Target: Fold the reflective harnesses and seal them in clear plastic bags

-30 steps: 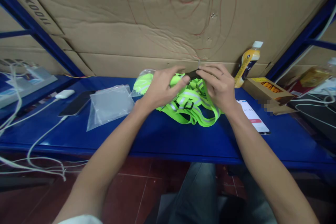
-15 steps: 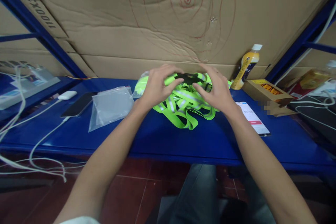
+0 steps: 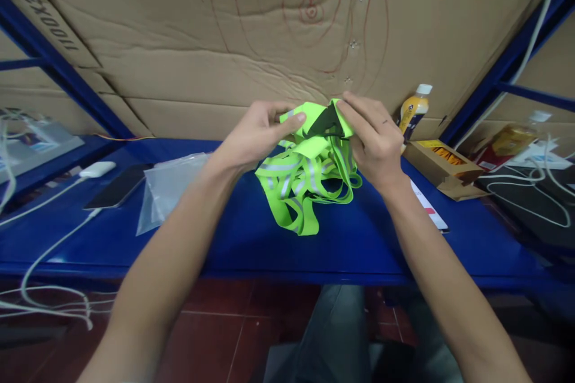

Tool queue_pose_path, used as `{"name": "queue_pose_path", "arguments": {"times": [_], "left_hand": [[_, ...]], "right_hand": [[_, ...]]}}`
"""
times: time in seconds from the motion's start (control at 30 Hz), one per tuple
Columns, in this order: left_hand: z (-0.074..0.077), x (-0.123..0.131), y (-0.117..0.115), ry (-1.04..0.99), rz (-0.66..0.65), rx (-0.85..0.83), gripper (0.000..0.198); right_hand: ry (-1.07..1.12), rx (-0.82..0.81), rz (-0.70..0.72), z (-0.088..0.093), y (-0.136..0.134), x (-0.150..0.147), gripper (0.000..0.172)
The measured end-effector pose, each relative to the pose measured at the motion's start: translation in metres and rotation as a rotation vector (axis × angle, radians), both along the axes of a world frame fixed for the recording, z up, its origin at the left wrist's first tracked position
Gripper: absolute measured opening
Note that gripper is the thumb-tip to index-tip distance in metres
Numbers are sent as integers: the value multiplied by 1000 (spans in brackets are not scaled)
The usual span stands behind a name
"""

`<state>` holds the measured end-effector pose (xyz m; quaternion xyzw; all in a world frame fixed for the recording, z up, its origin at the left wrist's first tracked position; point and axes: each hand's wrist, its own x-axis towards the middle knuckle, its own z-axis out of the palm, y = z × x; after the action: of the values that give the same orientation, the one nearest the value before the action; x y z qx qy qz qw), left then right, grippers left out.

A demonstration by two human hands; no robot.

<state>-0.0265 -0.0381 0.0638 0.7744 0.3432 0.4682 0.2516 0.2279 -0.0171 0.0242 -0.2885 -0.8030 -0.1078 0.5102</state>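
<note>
Over the glossy blue tabletop [image 3: 341,251], my left hand [image 3: 263,131] and right hand [image 3: 376,134] pinch the top of a neon-green, silver-striped fabric strap bundle [image 3: 313,175]. I judge it light, limp, tangle-prone, best held beside its flat black panel [image 3: 322,122].

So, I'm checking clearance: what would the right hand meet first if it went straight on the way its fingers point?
Leaving aside the green straps it holds, the right hand would probably meet the cardboard wall first; how far off that is, this view can't settle.
</note>
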Motion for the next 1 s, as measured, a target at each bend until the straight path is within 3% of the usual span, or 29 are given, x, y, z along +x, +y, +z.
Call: {"name": "queue_pose_path", "arguments": {"times": [0.1,0.23,0.37,0.5,0.7,0.8,1.0], "left_hand": [[-1,-1,11,-64,-24,-26,56],[-12,-1,22,-88,59,73,57],[-23,3,22,-83,86,138,55],[-31,11,17,-78,31,154,52],[-41,14,19,10,-34,95,45],[-42,10,20,64,-50,100,42],[-41,12,12,110,-3,281,35]], "right_hand": [[-49,-12,27,-3,1,-4,50],[-78,-77,95,-3,-2,-5,56],[-19,-195,164,-1,-3,2,47],[20,-308,155,-4,2,10,53],[-70,-380,105,-8,-1,7,30],[-90,-384,129,-3,-5,4,28],[-299,-491,94,16,-14,16,27]]}}
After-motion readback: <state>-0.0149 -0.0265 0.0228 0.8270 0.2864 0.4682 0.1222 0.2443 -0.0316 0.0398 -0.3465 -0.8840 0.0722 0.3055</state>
